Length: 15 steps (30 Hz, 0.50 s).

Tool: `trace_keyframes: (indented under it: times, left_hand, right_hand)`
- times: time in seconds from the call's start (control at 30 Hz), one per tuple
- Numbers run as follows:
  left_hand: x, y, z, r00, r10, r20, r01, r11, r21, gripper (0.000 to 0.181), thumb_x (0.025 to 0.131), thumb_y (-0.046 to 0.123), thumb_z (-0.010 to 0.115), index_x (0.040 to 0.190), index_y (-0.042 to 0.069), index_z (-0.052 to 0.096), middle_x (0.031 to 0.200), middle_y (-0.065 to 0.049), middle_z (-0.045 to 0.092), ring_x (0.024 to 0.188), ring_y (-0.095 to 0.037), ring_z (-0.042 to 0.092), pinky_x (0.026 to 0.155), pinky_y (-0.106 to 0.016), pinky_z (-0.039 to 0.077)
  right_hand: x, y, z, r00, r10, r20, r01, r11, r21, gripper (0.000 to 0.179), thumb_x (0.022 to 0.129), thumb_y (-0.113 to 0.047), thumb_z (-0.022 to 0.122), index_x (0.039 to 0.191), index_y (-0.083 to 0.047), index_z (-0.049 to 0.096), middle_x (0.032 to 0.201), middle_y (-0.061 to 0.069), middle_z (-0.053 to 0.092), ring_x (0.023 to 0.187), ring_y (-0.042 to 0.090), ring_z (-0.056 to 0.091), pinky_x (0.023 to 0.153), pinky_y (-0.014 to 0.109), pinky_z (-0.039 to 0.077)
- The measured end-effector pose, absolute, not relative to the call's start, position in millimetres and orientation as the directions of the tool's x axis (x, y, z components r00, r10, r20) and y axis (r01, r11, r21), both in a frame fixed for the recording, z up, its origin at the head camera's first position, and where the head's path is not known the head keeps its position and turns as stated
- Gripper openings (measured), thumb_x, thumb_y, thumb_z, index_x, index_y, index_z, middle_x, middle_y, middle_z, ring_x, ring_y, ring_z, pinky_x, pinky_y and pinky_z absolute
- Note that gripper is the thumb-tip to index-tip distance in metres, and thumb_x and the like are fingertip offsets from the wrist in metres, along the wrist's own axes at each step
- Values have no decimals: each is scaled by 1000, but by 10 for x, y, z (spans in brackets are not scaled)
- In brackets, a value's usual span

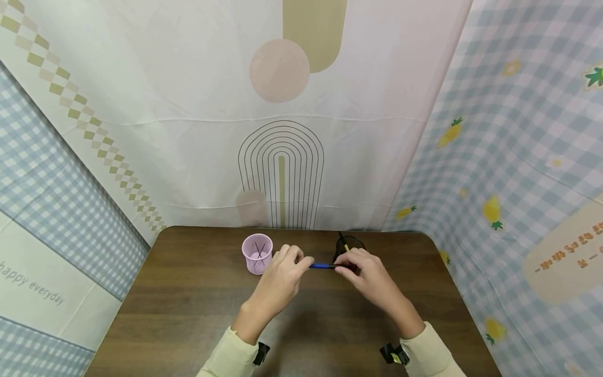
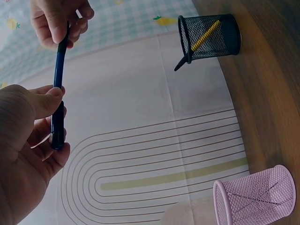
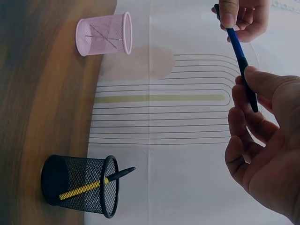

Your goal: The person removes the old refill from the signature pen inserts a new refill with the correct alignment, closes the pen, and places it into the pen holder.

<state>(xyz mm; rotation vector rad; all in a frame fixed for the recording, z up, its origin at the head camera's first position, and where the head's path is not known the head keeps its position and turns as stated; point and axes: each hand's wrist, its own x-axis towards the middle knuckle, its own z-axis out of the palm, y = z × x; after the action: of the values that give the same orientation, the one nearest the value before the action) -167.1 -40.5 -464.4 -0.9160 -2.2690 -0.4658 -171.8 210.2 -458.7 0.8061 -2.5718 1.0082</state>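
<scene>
Both forearms (image 1: 231, 358) slanted inward from the near side of the blue pen (image 1: 322, 266). The left hand (image 1: 279, 277) gripped the pen's left part, its left thumb (image 2: 49, 101) pressed along it and the left fingers (image 2: 42, 136) curled beneath. The right hand (image 1: 371, 276) pinched the right end, the right thumb (image 3: 263, 84) on top, the lower right fingers (image 3: 236, 152) bent just beside it. Both wrists (image 1: 409, 320) sat nearer the person than the pen, seemingly almost straight, though sleeves hid much.

Right of the pink cup (image 1: 256, 266), your left hand (image 1: 281, 272) hid one end of the blue pen (image 1: 322, 266) from the head view; your right hand (image 1: 369, 273) covered the other and part of the black cup (image 2: 228, 36).
</scene>
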Motion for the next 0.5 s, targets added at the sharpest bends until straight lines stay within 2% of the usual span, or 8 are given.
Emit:
trace_keyframes:
  times: [0.2, 0.5]
  left_hand:
    - [-1677, -400, -4652, -551, 484, 680, 717, 692, 87, 21, 90, -3, 68, 102, 14, 70, 89, -3, 56, 83, -19, 49, 69, -31, 44]
    - [-1673, -388, -4661, -571, 477, 668, 712, 693, 113, 16, 92, 2, 71, 104, 13, 70, 90, -3, 56, 83, -19, 51, 69, -31, 44]
  right_hand:
    - [-1703, 2078, -4630, -813, -388, 435, -581, 604, -546, 19, 89, -12, 80, 101, -23, 70, 97, -12, 65, 80, 2, 53, 66, 22, 50]
    - [-1699, 2068, -4665, -800, -366, 476, -593, 606, -531, 28, 84, -7, 83, 100, -23, 67, 95, -11, 60, 82, 4, 53, 63, 21, 48]
